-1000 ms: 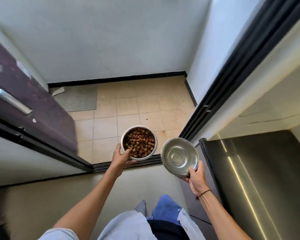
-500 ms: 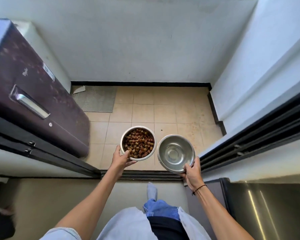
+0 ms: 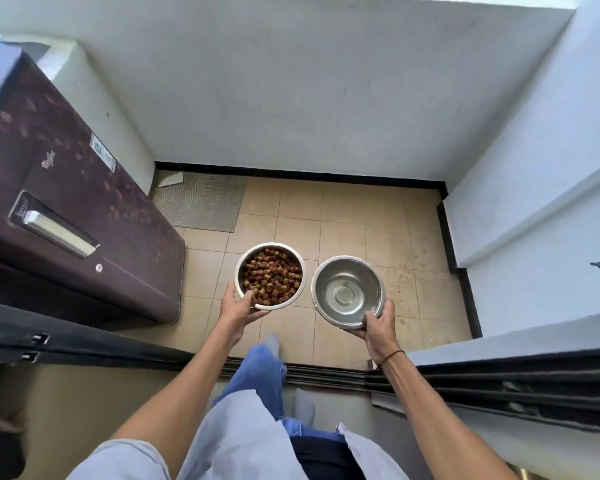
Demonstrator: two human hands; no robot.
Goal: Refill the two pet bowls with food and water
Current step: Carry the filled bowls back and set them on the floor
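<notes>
I see both of my arms stretched out in front of me, and each hand holds one bowl up in the air over the tiled floor (image 3: 343, 216). My left hand (image 3: 238, 308) grips the near edge of the food bowl (image 3: 270, 276), with the thumb hooked over the rim and the other fingers clamped underneath. My right hand (image 3: 378, 327) grips the near edge of the water bowl (image 3: 348, 292) the same way, thumb on the rim and fingers closed tight below. There is a thin black band (image 3: 392, 355) on my right wrist. I count two bowls, both round and shiny metal. The food bowl is full of small brown kibble (image 3: 272, 280). The water bowl is just beside the food bowl, on its right side, not touching it, and it looks like it has a little clear water in the bottom, but I cannot tell for sure. To the left of the food bowl stands one dark purple fridge (image 3: 66, 209) with a silver handle. Farther away from the food bowl, next to the wall, lies one grey mat (image 3: 201, 202) on the floor. Nearer to me than the food bowl is a dark door track (image 3: 326, 374), and one leg in blue jeans (image 3: 260, 372) steps across it.
</notes>
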